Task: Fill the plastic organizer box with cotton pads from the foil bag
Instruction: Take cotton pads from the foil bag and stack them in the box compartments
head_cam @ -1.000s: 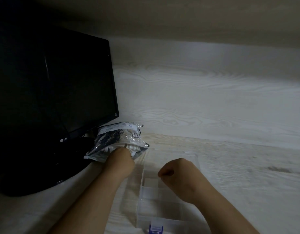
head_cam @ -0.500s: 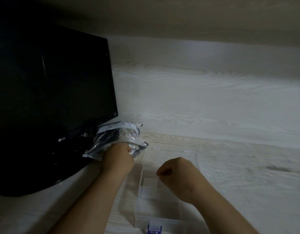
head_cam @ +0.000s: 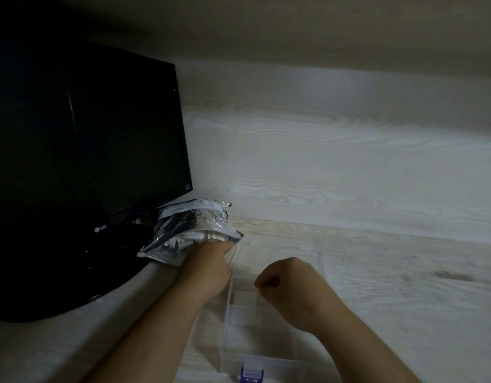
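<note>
A crinkled foil bag (head_cam: 183,219) lies on the desk against the monitor's foot, its mouth facing me and white cotton pads (head_cam: 194,236) showing inside. My left hand (head_cam: 208,268) reaches into that mouth, and its fingers are hidden among the pads. The clear plastic organizer box (head_cam: 239,331) stands in front of me with dividers inside and a blue latch (head_cam: 251,373) at its near edge. My right hand (head_cam: 291,288) hovers over the box as a curled fist, with nothing visible in it.
A black LG monitor (head_cam: 87,150) on a round base (head_cam: 62,288) fills the left side. A pale wood-grain back wall (head_cam: 335,167) rises behind the desk, and a shelf (head_cam: 294,26) hangs overhead. Light wood desk surface (head_cam: 404,286) extends to the right.
My left hand has shifted slightly within the bag's mouth. The right fist stays over the box, almost unmoved.
</note>
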The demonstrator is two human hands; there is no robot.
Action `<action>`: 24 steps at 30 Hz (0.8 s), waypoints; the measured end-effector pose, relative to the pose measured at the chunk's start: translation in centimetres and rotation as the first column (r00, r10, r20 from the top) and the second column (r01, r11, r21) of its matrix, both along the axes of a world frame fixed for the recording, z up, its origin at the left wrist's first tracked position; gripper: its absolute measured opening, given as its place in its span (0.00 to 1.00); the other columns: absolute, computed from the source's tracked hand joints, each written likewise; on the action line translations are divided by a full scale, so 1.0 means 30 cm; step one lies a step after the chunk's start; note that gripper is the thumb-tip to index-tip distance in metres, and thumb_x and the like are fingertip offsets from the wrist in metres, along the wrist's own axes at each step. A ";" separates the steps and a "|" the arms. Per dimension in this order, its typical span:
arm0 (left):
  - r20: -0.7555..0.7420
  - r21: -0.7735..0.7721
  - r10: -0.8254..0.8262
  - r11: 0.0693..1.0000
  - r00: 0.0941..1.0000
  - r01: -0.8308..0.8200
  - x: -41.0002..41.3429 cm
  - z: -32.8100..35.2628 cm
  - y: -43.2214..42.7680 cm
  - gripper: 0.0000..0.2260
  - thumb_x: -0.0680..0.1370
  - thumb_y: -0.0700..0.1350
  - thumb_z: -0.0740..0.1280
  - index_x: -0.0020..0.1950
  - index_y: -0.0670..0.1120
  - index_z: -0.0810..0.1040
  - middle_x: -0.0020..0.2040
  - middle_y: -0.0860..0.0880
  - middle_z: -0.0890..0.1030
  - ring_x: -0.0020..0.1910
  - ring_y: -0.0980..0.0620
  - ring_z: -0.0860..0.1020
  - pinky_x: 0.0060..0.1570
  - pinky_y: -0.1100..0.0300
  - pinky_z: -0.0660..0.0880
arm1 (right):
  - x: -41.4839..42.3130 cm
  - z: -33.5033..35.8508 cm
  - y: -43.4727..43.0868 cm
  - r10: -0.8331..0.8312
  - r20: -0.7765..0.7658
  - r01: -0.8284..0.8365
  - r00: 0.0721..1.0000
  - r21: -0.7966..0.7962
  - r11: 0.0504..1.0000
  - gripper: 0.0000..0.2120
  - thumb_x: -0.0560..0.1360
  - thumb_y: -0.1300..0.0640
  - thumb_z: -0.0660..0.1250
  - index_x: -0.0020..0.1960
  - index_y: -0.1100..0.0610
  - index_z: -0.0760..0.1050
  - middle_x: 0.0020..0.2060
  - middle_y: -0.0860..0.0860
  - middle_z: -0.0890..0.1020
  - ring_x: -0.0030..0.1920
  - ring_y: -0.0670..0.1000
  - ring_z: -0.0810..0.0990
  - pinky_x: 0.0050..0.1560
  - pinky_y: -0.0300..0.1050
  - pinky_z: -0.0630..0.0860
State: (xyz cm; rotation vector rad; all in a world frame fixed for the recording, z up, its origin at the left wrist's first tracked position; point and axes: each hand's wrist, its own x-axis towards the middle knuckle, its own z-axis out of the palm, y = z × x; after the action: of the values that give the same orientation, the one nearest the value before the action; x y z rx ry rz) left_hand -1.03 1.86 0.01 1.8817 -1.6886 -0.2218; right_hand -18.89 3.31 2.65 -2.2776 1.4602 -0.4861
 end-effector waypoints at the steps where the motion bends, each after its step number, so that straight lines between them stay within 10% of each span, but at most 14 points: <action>1: 0.021 0.006 0.003 1.000 1.000 -0.003 0.002 -0.002 -0.001 0.27 0.74 0.34 0.61 0.72 0.51 0.70 0.70 0.47 0.73 0.69 0.48 0.70 0.66 0.59 0.67 | 0.000 0.001 0.000 0.000 0.000 0.000 1.000 0.001 1.000 0.10 0.76 0.56 0.64 0.52 0.46 0.83 0.51 0.45 0.84 0.51 0.45 0.81 0.56 0.40 0.78; 8: 0.123 0.153 0.060 0.985 0.991 -0.078 0.013 -0.031 -0.014 0.31 0.76 0.40 0.60 0.78 0.53 0.56 0.75 0.46 0.62 0.74 0.45 0.62 0.71 0.52 0.63 | 0.002 0.003 0.000 0.006 0.001 -0.006 1.000 0.006 1.000 0.11 0.77 0.56 0.64 0.52 0.47 0.83 0.51 0.45 0.84 0.49 0.44 0.81 0.54 0.39 0.78; 24: 0.138 -0.057 -0.049 0.997 0.989 0.057 0.018 -0.044 -0.027 0.29 0.70 0.32 0.60 0.69 0.49 0.73 0.69 0.52 0.69 0.67 0.49 0.69 0.67 0.57 0.67 | 0.003 -0.002 -0.005 0.003 0.013 -0.003 1.000 0.017 1.000 0.10 0.77 0.55 0.64 0.52 0.46 0.83 0.51 0.45 0.84 0.50 0.45 0.82 0.55 0.41 0.79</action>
State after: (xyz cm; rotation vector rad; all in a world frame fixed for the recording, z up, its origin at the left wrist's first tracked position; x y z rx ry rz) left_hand -0.48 1.04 -1.31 1.8452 -1.8166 -0.0632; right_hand -18.79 3.16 2.59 -2.2588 1.4495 -0.4848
